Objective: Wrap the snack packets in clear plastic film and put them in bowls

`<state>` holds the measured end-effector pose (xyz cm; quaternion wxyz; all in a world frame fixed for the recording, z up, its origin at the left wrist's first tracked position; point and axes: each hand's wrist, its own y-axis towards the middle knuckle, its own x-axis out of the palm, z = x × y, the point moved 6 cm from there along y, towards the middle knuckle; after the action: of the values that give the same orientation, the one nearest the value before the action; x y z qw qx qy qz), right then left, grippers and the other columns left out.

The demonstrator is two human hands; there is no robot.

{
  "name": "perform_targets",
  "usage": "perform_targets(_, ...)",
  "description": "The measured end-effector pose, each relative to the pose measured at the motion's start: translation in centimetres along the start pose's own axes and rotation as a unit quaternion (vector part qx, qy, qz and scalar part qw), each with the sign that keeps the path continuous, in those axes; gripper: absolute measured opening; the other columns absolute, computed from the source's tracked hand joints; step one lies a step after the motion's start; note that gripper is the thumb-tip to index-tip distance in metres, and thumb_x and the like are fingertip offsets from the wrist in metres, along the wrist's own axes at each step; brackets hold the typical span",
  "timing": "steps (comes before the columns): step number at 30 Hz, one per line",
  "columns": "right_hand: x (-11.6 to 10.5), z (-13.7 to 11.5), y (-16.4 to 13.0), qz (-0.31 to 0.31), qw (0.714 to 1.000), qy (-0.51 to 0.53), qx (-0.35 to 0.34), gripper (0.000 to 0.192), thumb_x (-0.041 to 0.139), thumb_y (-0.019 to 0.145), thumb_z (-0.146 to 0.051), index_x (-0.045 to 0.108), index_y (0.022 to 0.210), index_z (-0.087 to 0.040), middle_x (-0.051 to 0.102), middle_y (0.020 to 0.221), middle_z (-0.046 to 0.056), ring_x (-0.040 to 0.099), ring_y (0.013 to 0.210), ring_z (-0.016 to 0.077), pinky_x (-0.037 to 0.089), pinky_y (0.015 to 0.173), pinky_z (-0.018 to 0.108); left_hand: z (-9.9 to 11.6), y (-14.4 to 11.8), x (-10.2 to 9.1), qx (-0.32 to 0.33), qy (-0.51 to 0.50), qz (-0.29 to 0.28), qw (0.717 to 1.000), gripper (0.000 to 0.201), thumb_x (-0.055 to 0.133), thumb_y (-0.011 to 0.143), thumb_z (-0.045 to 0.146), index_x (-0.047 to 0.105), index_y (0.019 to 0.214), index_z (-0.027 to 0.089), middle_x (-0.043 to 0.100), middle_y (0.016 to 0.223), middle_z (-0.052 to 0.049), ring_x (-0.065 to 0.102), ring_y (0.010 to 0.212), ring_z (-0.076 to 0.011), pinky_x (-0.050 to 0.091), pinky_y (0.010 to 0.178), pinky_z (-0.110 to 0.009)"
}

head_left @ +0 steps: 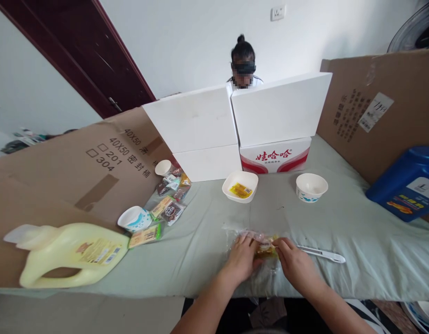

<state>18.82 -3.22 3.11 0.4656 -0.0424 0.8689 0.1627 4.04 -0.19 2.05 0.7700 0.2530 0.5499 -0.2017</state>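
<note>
Both hands, left hand (242,256) and right hand (293,260), pinch a clear snack bag (261,243) on the bench (207,241), fingers clamped, seemingly opening it; next likely needs a firm pull apart.

Crinkly clear plastic packet (261,246) glossy; tablecloth (356,241) matt woven fabric; cardboard walls (78,167) dull; jug (75,253) smooth plastic.

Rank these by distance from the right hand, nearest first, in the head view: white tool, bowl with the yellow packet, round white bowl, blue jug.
1. White tool, lying on the cloth just right of the right hand.
2. Bowl with the yellow packet, ahead and slightly left.
3. Round white bowl, ahead; too close to the previous to rank firmly.
4. Blue jug, far right edge.
</note>
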Motion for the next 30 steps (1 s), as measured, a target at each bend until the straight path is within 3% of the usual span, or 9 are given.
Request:
perform_targets(3, 1.4, 2.2, -0.4, -0.045, 0.996, -0.05, 0.064, 0.028, 0.034, 0.096, -0.022, 0.059, 0.108, -0.02, 0.066, 0.102, 0.008, 0.068, 0.075, 0.0182, 0.052, 0.064, 0.029, -1.2, 0.3, -0.3, -0.028, -0.03, -0.005, 0.999, 0.061, 0.078, 0.069, 0.021, 0.055, 0.125, 0.021, 0.061, 0.12, -0.011, 0.054, 0.115, -0.0321, 0.043, 0.099, -0.053)
perform_targets(7, 2.3, 3.3, -0.8, -0.07, 0.994, -0.053, 0.066, 0.049, 0.05, 0.086, -0.025, 0.045, 0.135, -0.023, 0.051, 0.137, 0.012, 0.066, 0.1, 0.0236, 0.054, 0.078, 0.034, -3.2, 0.8, -1.2, -0.081, -0.152, -0.033, 0.985, 0.051, 0.079, 0.065, 0.021, 0.064, 0.114, 0.022, 0.065, 0.112, -0.008, 0.056, 0.109, -0.0285, 0.042, 0.099, -0.046)
perform_targets(11, 3.5, 3.9, -0.8, -0.137, 0.984, -0.063, 0.098, 0.082, 0.062, 0.076, -0.027, 0.025, 0.149, -0.026, 0.024, 0.155, 0.009, 0.061, 0.111, 0.0284, 0.054, 0.085, 0.04, -6.0, 2.0, -2.2, -0.13, -0.384, -0.054, 0.912, 0.048, 0.076, 0.067, 0.032, 0.064, 0.113, 0.019, 0.066, 0.112, -0.008, 0.06, 0.101, -0.0251, 0.045, 0.091, -0.039)
perform_targets(14, 3.9, 3.8, -0.8, -0.158, 0.979, -0.072, 0.107, 0.085, 0.064, 0.075, -0.029, 0.024, 0.15, -0.027, 0.014, 0.157, 0.008, 0.062, 0.11, 0.0295, 0.054, 0.085, 0.041, -9.2, 4.4, -3.7, -0.167, -0.501, 0.029, 0.849, 0.051, 0.07, 0.074, 0.046, 0.062, 0.113, 0.015, 0.067, 0.109, -0.01, 0.062, 0.099, -0.0247, 0.047, 0.087, -0.037)
perform_targets(17, 3.9, 3.7, -0.8, -0.158, 0.979, -0.083, 0.103, 0.079, 0.063, 0.076, -0.03, 0.029, 0.148, -0.026, 0.013, 0.157, 0.008, 0.062, 0.109, 0.0309, 0.054, 0.084, 0.043, -12.7, 7.4, -5.9, -0.208, -0.462, 0.159, 0.847, 0.056, 0.068, 0.075, 0.052, 0.06, 0.114, 0.013, 0.065, 0.113, -0.013, 0.06, 0.105, -0.027, 0.045, 0.09, -0.038)
perform_targets(20, 4.0, 3.8, -1.0, -0.152, 0.98, -0.082, 0.097, 0.074, 0.061, 0.078, -0.031, 0.033, 0.147, -0.025, 0.016, 0.156, 0.008, 0.062, 0.11, 0.0312, 0.054, 0.084, 0.043, -14.1, 9.4, -7.5, -0.226, -0.402, 0.22, 0.86, 0.062, 0.075, 0.069, 0.045, 0.057, 0.119, 0.014, 0.054, 0.13, -0.015, 0.048, 0.121, -0.0302, 0.04, 0.098, -0.041)
perform_targets(24, 4.2, 4.0, -1.1, -0.138, 0.984, -0.072, 0.086, 0.071, 0.06, 0.079, -0.03, 0.035, 0.145, -0.026, 0.019, 0.156, 0.008, 0.062, 0.109, 0.0294, 0.054, 0.085, 0.043, -10.1, 8.3, -9.0, -0.121, -0.234, 0.241, 0.934, 0.036, 0.065, 0.08, 0.033, 0.062, 0.112, 0.018, 0.057, 0.122, -0.011, 0.049, 0.119, -0.0265, 0.039, 0.1, -0.041)
perform_targets(27, 4.1, 3.9, -1.3, -0.126, 0.987, -0.068, 0.075, 0.069, 0.061, 0.08, -0.03, 0.037, 0.144, -0.025, 0.019, 0.156, 0.01, 0.063, 0.108, 0.0288, 0.055, 0.084, 0.043, -4.1, 5.3, -6.8, 0.057, -0.185, 0.087, 0.977, 0.021, 0.054, 0.088, 0.026, 0.065, 0.105, 0.02, 0.064, 0.102, -0.006, 0.057, 0.1, -0.0198, 0.046, 0.092, -0.035)
perform_targets(30, 3.2, 3.9, -1.8, -0.115, 0.992, -0.037, 0.04, 0.061, 0.058, 0.084, -0.034, 0.04, 0.142, -0.025, 0.02, 0.156, 0.011, 0.061, 0.112, 0.0273, 0.055, 0.086, 0.04, -1.4, 1.3, -4.1, 0.094, -0.139, -0.034, 0.985, 0.014, 0.062, 0.085, 0.024, 0.068, 0.096, 0.02, 0.065, 0.095, -0.004, 0.055, 0.1, -0.0206, 0.045, 0.092, -0.036)
